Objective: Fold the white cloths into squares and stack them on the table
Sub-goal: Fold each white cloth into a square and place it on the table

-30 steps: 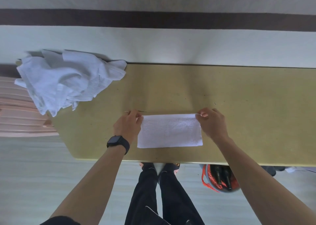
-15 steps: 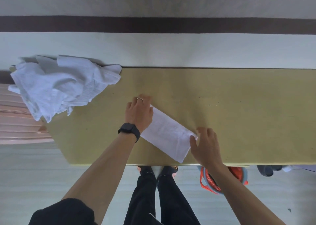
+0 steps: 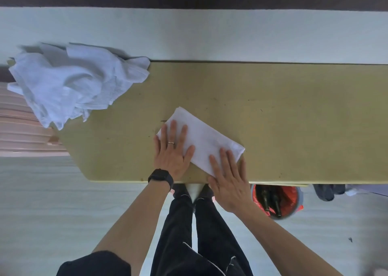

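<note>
A white rectangular folded cloth (image 3: 206, 141) lay slanted on the yellowish flat wooden table (image 3: 294, 118), near its front edge. The left hand (image 3: 173, 152), fingers straight and spread, pressed flat on the cloth's upper-left end. The right hand (image 3: 228, 179) lay flat, fingers straight, on its lower-right end. A crumpled heap of white cloths (image 3: 71, 82) sat on the table's far left corner, well apart

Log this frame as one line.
step: press fold | folded cloth: oblong, angled, near table edge | left hand: flat on it | right hand: flat on it | cloth pile: unfolded, table's left end
</note>
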Motion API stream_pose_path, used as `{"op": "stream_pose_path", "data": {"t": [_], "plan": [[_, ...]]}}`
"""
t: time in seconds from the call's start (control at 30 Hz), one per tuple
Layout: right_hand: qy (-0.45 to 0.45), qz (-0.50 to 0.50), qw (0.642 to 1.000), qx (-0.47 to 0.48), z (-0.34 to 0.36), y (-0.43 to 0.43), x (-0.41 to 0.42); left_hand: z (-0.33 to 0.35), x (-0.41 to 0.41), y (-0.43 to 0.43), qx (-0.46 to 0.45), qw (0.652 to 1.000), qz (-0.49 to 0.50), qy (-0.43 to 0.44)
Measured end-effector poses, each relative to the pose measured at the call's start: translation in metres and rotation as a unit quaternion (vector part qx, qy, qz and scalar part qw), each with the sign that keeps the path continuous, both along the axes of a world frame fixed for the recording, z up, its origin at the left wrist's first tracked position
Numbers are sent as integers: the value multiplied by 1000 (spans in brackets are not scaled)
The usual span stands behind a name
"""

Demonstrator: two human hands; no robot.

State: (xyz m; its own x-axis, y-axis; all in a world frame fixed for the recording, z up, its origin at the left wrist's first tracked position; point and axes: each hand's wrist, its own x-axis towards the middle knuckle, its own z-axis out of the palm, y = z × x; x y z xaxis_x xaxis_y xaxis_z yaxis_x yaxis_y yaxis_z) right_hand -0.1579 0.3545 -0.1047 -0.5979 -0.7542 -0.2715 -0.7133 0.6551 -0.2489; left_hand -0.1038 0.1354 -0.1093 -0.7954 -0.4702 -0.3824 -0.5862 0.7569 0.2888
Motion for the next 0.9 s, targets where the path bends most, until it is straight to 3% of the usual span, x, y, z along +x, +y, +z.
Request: {"op": "stream_pose_path", "data": {"t": [0.23, 0.33, 0.43, 0.57, 0.73, 0.9], "plan": [[4, -59, 998, -5, 22, 7, -31, 16, 10, 22, -85, 985, -98, 113], [0, -24, 1000, 10, 22, 23, -48, 28, 9, 56, -50, 972, -173, 148], [6, 18, 1000, 19, 27, 37, -48, 29, 9, 81, -14, 963, -235, 130], [18, 55, 998, 10, 32, 46, -32, 26, 22, 79, -38, 963, -249, 90], [73, 71, 993, -53, 15, 55, -10, 20, 55, 58, -100, 940, -287, 155], [82, 73, 989, -96, 7, 51, -5, 25, 73, 48, -80, 949, -263, 156]]}}
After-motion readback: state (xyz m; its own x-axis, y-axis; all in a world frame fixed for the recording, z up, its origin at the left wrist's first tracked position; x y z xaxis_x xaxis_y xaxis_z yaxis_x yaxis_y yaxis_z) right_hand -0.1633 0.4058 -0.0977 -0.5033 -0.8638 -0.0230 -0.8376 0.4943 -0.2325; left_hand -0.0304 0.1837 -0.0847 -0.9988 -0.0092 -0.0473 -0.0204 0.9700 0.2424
